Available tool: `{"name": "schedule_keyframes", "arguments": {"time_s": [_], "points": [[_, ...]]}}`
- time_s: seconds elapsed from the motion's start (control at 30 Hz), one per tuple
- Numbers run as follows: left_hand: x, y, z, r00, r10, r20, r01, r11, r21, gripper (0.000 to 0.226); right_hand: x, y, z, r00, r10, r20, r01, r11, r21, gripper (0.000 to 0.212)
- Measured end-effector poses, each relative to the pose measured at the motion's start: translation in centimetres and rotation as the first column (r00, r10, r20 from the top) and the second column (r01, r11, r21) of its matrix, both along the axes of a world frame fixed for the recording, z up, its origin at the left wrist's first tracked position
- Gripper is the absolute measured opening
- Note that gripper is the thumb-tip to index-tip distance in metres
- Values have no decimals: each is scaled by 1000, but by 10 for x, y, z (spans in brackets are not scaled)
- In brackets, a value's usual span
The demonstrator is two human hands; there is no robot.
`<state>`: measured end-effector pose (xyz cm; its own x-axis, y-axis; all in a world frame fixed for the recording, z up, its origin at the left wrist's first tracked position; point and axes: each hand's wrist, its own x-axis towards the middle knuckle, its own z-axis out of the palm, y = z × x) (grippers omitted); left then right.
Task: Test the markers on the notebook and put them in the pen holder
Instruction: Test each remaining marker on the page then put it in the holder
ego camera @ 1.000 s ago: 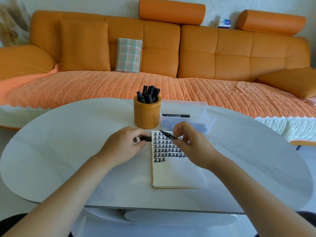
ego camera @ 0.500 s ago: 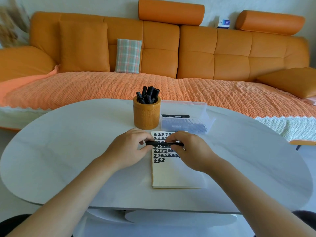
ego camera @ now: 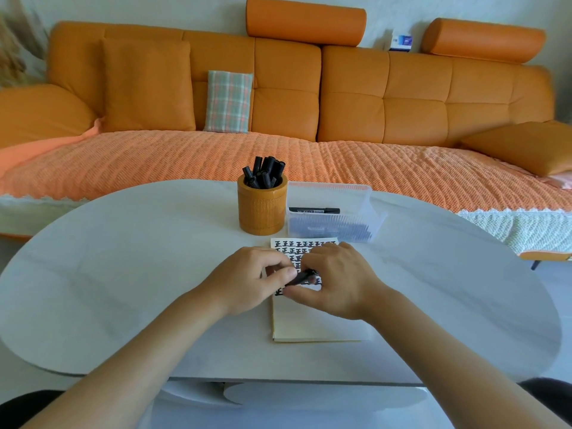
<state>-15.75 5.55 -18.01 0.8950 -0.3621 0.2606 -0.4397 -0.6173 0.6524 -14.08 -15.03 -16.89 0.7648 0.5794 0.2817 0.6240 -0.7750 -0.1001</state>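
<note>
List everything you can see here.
White oval table: one, foreground.
Orange upholstered sofa: one, behind table.
Orange cylindrical bolsters: two, atop sofa.
Plaid fabric cushion: one, green-pink, on sofa.
Orange-brown cylindrical pen holder: one, table centre.
Standing black markers: several, in pen holder.
Clear plastic box: one, right of holder.
Lying black marker: one, in box.
Cream paper notebook: one, black marks, in front of box.
Held black marker: one, above notebook.
Left hand, right hand: both grip held marker.
</note>
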Motion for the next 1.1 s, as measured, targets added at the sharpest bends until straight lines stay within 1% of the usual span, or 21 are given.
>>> {"name": "schedule_keyframes", "arguments": {"time_s": [0.07,0.17,0.23,0.27,0.33,0.4,0.5,0.57,0.63,0.7,0.73,0.8,0.9,0.97,1.03,1.1], "points": [[5,5,-3,996,63,66,-67,995,68,23,0,1,2,997,-75,27,76,996,-44,72],[17,19,-14,969,162,187,-200,957,209,17,1,2,1,983,-184,-5,184,982,-52,74],[23,28,-22,955,164,247,-232,932,279,23,1,1,0,973,-220,-64,217,975,-41,75],[26,31,-27,953,161,258,-238,924,299,27,0,1,0,969,-229,-91,226,973,-35,75],[29,32,-32,958,170,231,-239,918,317,34,-1,1,2,963,-234,-136,233,972,-26,71],[31,30,-35,966,173,191,-231,909,346,37,-2,2,2,961,-217,-170,221,975,3,63],[35,30,-34,969,171,176,-225,905,360,39,-1,6,2,961,-193,-198,212,974,79,64],[36,32,-31,969,182,166,-229,913,338,37,2,8,4,955,-186,-231,216,970,111,59],[38,32,-26,965,212,153,-250,917,312,35,6,12,9,942,-134,-309,202,959,199,39],[42,32,-22,954,254,157,-288,922,260,33,14,16,16,952,-38,-304,140,936,322,16],[45,33,-20,945,283,163,-314,925,215,32,19,18,20,962,-15,-274,121,919,375,14],[51,35,-17,919,363,156,-378,923,73,37,34,24,31,969,-15,-246,130,877,463,15],[61,38,-12,887,456,73,-442,884,-154,54,58,34,54,964,-21,-264,182,778,601,14],[69,41,-9,879,476,21,-461,862,-211,66,74,41,71,967,-41,-252,207,703,681,18],[77,42,-9,885,465,-16,-457,863,-214,76,90,48,86,971,-79,-227,227,616,754,21],[84,42,-10,905,425,-31,-422,885,-197,79,103,54,96,975,-101,-197,220,542,811,21]]}}
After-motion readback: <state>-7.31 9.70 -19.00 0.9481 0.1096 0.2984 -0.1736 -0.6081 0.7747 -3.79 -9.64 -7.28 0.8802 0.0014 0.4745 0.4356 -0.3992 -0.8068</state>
